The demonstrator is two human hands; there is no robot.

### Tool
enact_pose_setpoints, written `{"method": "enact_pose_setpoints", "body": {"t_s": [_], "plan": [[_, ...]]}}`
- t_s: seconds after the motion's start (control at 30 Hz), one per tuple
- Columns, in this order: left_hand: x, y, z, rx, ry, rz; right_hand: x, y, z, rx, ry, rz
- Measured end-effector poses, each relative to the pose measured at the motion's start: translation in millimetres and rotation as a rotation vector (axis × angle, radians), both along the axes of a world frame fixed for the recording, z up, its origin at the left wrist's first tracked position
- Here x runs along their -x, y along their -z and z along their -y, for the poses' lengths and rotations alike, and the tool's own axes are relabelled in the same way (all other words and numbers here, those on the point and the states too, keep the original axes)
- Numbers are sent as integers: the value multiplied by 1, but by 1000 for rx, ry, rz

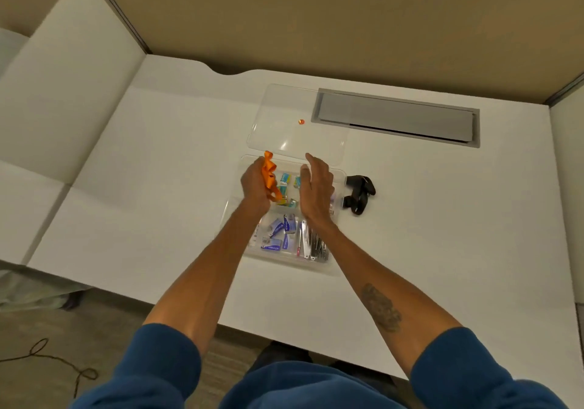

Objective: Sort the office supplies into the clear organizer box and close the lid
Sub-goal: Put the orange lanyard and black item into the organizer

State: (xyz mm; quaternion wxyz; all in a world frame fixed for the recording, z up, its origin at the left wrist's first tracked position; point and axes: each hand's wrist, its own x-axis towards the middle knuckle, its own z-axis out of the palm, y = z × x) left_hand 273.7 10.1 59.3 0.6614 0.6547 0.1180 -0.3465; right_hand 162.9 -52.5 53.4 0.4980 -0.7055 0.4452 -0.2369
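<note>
L hand [256, 184] shut round an orange strap [269, 174], over the far-left compartment of the clear organizer box [335, 269] on the counter [158, 162]. R hand [316, 187] open, empty, above the box. Lid [297, 121] lies flat behind it; black strap [358, 193] just right. Blue packet labels too blurred to read.

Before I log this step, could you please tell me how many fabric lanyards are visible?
2: an orange fabric lanyard bunched in the left hand above the clear organizer box, and a black one on the table right of it.
</note>
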Motion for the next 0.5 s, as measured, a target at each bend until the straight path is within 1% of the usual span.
{"method": "enact_pose_setpoints", "body": {"t_s": [0.1, 0.2, 0.23, 0.3, 0.33, 0.4, 0.5], "plan": [[-26, 1, -10, -52, -12, 61, 19, 12, 26, 32, 146, -51], [-46, 15, -23, -137, -18, 133, 46, 29, 56, 120, 283, -110], [-50, 23, -26, -174, 13, 191, 57, 34, 66, 132, 311, -140], [-49, 29, -31, -304, 140, 341, 79, 45, 80, 131, 345, -205], [-46, 30, -32, -361, 209, 403, 90, 50, 86, 125, 352, -233], [-35, 28, -30, -398, 330, 490, 106, 59, 94, 71, 323, -280], [-23, 37, -31, -449, 477, 639, 119, 65, 100, -36, 157, -383]]}}
